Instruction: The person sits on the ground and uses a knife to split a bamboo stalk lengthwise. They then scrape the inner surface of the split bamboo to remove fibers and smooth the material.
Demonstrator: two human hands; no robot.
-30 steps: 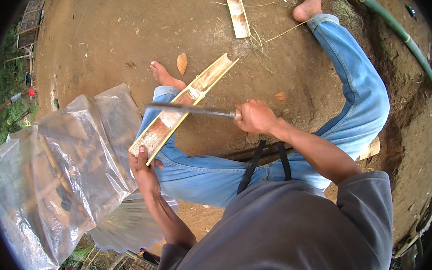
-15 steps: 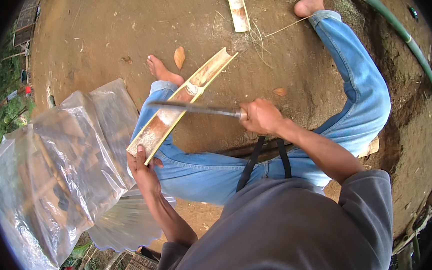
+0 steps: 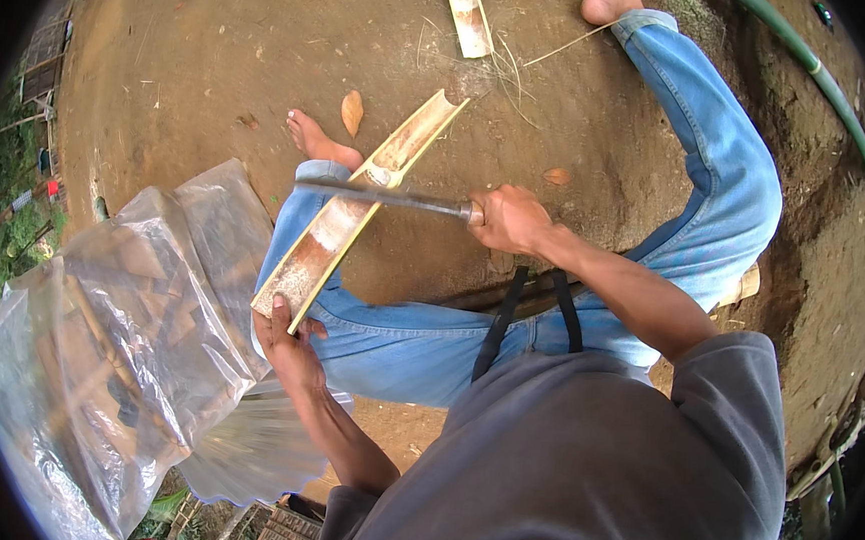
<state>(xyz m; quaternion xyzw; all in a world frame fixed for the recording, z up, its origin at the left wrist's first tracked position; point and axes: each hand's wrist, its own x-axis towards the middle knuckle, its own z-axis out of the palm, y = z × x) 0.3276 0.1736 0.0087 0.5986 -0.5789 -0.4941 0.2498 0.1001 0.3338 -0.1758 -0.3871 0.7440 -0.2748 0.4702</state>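
A split length of bamboo [image 3: 400, 157], pale inside with a yellow rim, lies slanted across my left leg in blue jeans. My left hand [image 3: 287, 335] grips its near end. My right hand [image 3: 508, 218] is closed on the handle of a long metal blade [image 3: 378, 195] that lies crosswise over the bamboo near its middle, touching it. My bare left foot [image 3: 316, 141] rests on the dirt just beyond the blade's tip.
A clear plastic bag [image 3: 118, 318] stuffed with cut pieces stands at my left. Another bamboo strip [image 3: 468, 12] lies on the bare earth ahead, with dry leaves [image 3: 351, 112] nearby. A green hose [image 3: 831, 87] runs along the right. My right foot [image 3: 612, 0] is at the top.
The bamboo and the blade have shifted slightly as my right hand works the blade across the bamboo; my left hand keeps its grip on the near end.
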